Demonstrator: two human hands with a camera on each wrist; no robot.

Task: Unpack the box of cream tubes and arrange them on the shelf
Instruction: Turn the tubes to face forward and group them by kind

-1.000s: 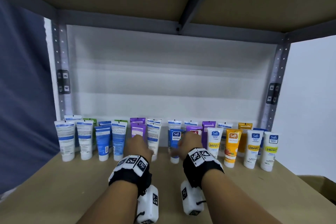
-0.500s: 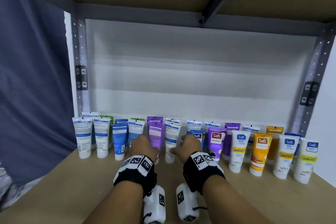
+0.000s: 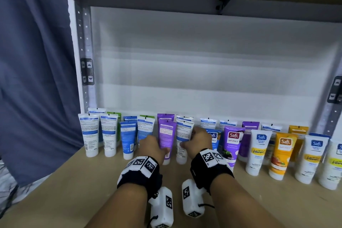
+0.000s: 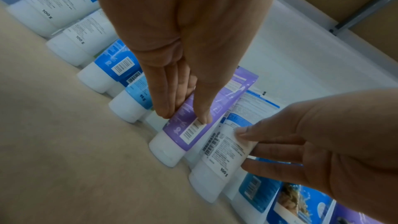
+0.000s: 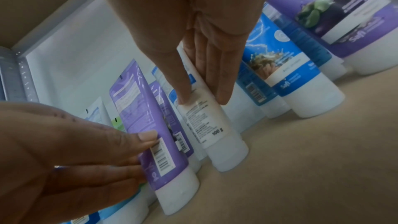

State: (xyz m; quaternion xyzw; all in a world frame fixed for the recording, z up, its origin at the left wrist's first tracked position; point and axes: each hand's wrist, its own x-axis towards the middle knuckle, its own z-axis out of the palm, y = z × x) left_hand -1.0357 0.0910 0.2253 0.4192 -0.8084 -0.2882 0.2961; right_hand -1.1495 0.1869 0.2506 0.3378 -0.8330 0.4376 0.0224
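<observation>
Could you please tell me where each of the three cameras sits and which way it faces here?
Head: worn on the head, looking forward and down into the shelf; both forearms and wristbands show.
Left wrist: looks along the left hand, whose fingers pinch the purple tube.
Right wrist: looks along the right hand, pinching the white tube.
Shared: both wrist views show both tubes and the opposite hand.
</observation>
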